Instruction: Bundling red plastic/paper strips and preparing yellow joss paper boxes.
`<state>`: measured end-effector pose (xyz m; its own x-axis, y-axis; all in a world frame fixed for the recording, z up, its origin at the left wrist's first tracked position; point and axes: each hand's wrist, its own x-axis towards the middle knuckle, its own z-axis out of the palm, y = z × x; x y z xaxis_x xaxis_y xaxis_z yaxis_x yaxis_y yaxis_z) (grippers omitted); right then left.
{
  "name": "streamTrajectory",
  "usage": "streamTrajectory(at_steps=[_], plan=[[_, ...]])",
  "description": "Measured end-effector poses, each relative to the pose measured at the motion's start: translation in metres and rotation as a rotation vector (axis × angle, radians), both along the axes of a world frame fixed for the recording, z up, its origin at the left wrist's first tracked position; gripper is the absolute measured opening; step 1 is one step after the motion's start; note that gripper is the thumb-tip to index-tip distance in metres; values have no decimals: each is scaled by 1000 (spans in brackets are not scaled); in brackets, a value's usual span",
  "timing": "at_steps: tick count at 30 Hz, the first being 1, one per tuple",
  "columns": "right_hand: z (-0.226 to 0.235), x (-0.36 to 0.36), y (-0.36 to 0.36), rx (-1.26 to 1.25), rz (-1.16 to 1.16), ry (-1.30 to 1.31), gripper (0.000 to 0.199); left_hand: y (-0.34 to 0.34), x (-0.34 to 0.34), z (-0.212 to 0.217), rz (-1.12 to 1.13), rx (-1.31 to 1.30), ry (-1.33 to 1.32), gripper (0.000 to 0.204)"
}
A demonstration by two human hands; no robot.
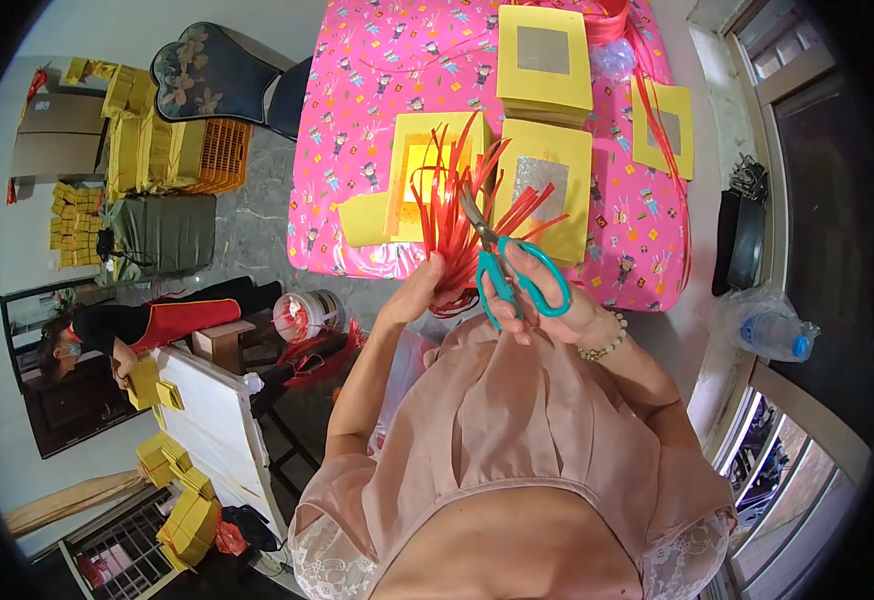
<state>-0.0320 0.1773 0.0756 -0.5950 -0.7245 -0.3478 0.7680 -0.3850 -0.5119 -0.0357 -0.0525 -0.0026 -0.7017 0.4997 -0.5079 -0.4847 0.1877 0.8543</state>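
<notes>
My left hand (417, 293) is closed around a bunch of red plastic strips (447, 225), whose loose ends fan out upward. In my right hand (569, 318) is a pair of scissors (487, 262) with teal handles, fingers at the loops. The blades lie against the strips, slightly apart, and partly hidden among them. Just beyond my hands, stacks of yellow paper (575, 190) with silver squares sit on the pink patterned tablecloth (357, 110). Left of these lies a yellow sheet with an orange and gold square (397, 165), partly covered by the strips.
Another yellow stack (547, 85) stands farther back, near more red strips (612, 20). A floral-backed chair (192, 75) and an orange crate (225, 158) are at left. A person in a red apron (192, 325) works at a white table (207, 430). At right lies a plastic bottle (772, 335).
</notes>
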Motion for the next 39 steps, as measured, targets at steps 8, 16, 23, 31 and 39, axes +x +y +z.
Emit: streamTrajectory(at_steps=[8, 16, 23, 31, 39], plan=[[-5, -7, -1, 39, 12, -32, 51, 12, 2, 16, 65, -40, 38, 88], [-8, -14, 1, 31, 17, -99, 52, 17, 3, 30, 55, -26, 9, 77], [-10, -10, -1, 5, -86, 6, 51, -18, -6, -13, -144, -24, -138, 82], [-9, -6, -6, -55, -152, -90, 53, 9, 7, -4, 163, -34, 0, 83], [-16, -6, -2, -68, -151, -125, 54, 7, 3, 5, 91, 10, 98, 85]])
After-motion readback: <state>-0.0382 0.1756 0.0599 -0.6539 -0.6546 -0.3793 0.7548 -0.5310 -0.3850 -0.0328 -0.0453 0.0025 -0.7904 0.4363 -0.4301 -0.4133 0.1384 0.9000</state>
